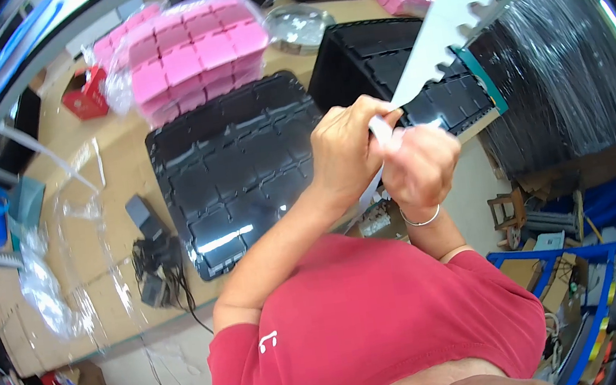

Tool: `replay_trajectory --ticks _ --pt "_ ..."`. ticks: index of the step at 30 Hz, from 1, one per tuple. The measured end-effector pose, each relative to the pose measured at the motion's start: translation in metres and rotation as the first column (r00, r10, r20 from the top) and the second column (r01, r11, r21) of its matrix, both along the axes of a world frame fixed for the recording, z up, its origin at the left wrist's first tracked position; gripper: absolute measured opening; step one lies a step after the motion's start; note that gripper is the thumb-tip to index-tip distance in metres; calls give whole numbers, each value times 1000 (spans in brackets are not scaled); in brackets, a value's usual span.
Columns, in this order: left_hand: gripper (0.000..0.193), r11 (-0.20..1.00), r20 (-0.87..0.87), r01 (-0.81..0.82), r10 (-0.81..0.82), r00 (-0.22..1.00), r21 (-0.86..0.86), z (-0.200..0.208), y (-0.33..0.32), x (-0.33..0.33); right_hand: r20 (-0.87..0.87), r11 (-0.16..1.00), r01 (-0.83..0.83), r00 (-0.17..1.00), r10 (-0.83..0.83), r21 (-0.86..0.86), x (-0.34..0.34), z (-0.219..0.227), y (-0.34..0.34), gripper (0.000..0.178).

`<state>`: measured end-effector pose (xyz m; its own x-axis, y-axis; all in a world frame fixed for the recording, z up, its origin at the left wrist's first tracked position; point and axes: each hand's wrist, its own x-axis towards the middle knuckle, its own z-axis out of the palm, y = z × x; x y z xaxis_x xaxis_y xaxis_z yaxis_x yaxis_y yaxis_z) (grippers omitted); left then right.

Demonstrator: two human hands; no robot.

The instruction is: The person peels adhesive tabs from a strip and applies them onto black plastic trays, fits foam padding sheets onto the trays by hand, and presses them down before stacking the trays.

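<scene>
A long white sheet [437, 39] with a notched right edge runs from my hands up to the upper right. My left hand [340, 151] is closed on its narrow near end, fingers pinched at the strip. Close beside it, my right hand [423, 164] is closed around the same white strip and slightly blurred. Below and left of my hands lies a black moulded plastic tray [243, 162] with several shallow compartments. Behind my hands sits a deeper stack of black trays [365, 58], partly covered by the white sheet.
Pink compartmented trays [199, 56] in clear film stand at the back, beside a red box [85, 93]. A round clear dish [300, 28] is behind. A black adapter with cables [154, 257] lies left of the tray. Film-wrapped black stacks [547, 71] and a blue shelf [590, 296] stand right.
</scene>
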<state>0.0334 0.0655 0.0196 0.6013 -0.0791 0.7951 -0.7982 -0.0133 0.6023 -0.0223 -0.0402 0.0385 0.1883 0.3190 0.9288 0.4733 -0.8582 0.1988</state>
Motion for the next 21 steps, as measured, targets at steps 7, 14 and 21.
replay_trajectory --ticks 7,14,21 --pt "12 880 -247 435 -471 847 -189 7 40 -14 210 60 -378 633 745 924 34 33 -7 11" --pt "15 758 -171 627 -652 739 -180 21 55 -37 -789 768 -180 -143 598 615 212 -65 87 16" --pt "15 894 -120 377 -413 903 -243 6 75 -23 -990 741 -668 46 135 70 289 -113 193 17"
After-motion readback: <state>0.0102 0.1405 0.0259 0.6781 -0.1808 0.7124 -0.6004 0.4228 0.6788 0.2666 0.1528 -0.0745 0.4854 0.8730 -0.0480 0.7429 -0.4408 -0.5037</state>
